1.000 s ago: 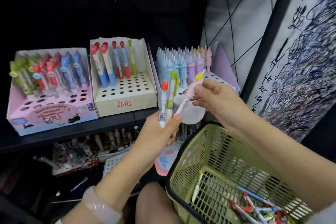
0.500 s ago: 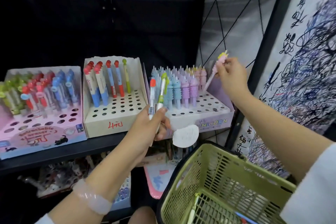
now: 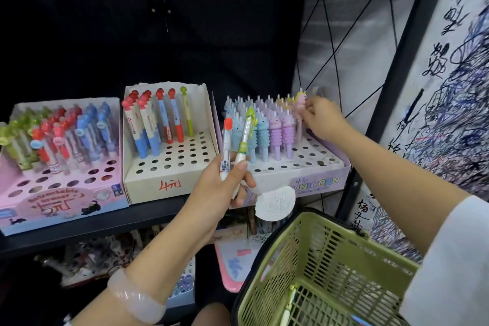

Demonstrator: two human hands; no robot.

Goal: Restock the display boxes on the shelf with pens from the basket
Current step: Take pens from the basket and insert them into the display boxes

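Three display boxes stand on the black shelf (image 3: 148, 217): a pink box (image 3: 60, 200) at left, a cream box (image 3: 158, 180) in the middle and a lilac unicorn box (image 3: 315, 182) at right. My left hand (image 3: 225, 182) grips two pens upright in front of the unicorn box, an orange-capped pen (image 3: 226, 145) and a green-capped pen (image 3: 244, 137). My right hand (image 3: 321, 118) pinches a pink unicorn pen (image 3: 301, 106) standing at the back right of the unicorn box. The green basket (image 3: 325, 270) sits at the lower right, with a few pens in it.
A scribbled test-paper board (image 3: 449, 87) stands at right behind a black frame post (image 3: 391, 82). Below the shelf lie more stationery packs (image 3: 105, 257) and a pink board (image 3: 235, 262). A round white tag (image 3: 275, 202) hangs from the unicorn box's front.
My right hand carried the pink unicorn pen from over the basket up to the back right of the unicorn box and lowered it among the other pens. My left hand rose slightly with its two pens.
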